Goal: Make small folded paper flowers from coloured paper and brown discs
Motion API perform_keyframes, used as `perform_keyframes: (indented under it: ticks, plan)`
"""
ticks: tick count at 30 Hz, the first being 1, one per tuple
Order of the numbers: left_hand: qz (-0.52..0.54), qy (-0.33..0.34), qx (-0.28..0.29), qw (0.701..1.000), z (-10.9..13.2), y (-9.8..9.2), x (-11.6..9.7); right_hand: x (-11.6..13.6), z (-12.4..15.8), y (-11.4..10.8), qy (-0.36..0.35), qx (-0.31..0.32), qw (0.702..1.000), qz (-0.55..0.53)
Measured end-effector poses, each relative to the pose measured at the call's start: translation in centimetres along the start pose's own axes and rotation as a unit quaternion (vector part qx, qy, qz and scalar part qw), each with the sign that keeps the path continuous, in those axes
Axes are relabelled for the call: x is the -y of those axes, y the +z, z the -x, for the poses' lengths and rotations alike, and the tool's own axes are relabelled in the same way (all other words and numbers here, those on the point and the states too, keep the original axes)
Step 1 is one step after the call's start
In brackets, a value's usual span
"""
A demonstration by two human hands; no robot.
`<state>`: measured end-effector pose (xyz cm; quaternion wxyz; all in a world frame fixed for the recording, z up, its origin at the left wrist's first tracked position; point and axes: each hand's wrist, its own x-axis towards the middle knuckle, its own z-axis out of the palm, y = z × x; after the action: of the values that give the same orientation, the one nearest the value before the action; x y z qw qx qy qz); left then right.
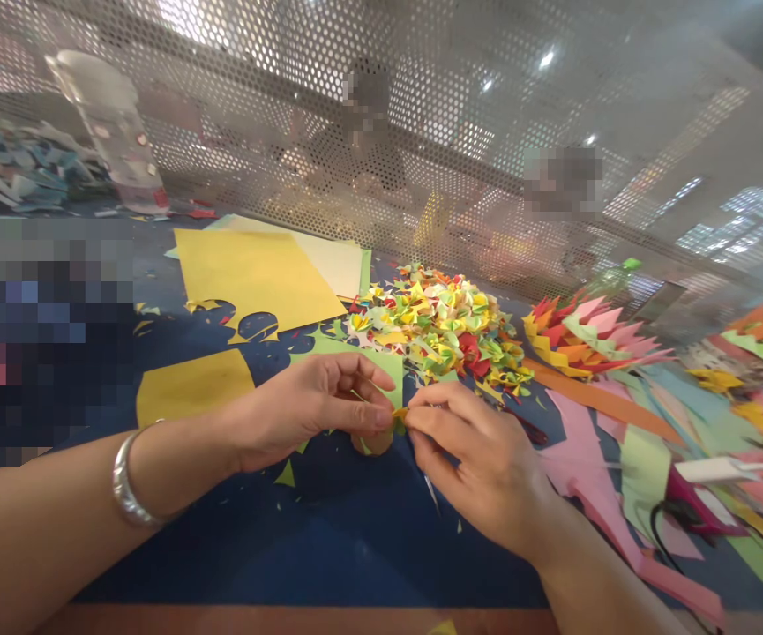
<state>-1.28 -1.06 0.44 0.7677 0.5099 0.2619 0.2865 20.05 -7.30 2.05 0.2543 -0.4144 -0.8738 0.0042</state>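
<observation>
Low over the dark blue table (328,547), my left hand (334,397) and my right hand (467,441) meet fingertip to fingertip. Between them they pinch a small yellow-orange paper piece (400,414), folded or curled. A rounded bit of paper (374,441) hangs just under my left fingertips; its exact shape is partly hidden. Behind the fingers lies a light green paper sheet (385,366), with a cut green scrap (286,474) nearer me. A thin metal tip (432,496) pokes out beneath my right hand, the rest covered.
A heap of small cut paper pieces (447,326) rises behind my hands. Left of it lies a yellow sheet (255,273) with round cutouts. Spiky paper rings (586,335), pink strips (579,459) and a magenta tool with a cable (702,503) fill the right. A bottle (113,132) stands far left.
</observation>
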Motion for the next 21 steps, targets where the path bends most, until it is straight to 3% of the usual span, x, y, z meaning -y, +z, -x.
perform_keyframes:
  ticks: [10,16,21]
  plan:
    - [0.004,-0.002,0.007,1.0,-0.03,-0.04,0.0,-0.19,0.06,0.04,0.006,0.007,1.0,-0.005]
    - [0.026,-0.019,-0.018,0.999,0.09,-0.13,-0.02,-0.24,0.2,0.08,0.007,0.003,1.0,-0.002]
    - [-0.074,0.026,-0.049,0.996,0.05,0.14,0.14,0.03,0.15,-0.09,0.006,0.019,1.0,0.006]
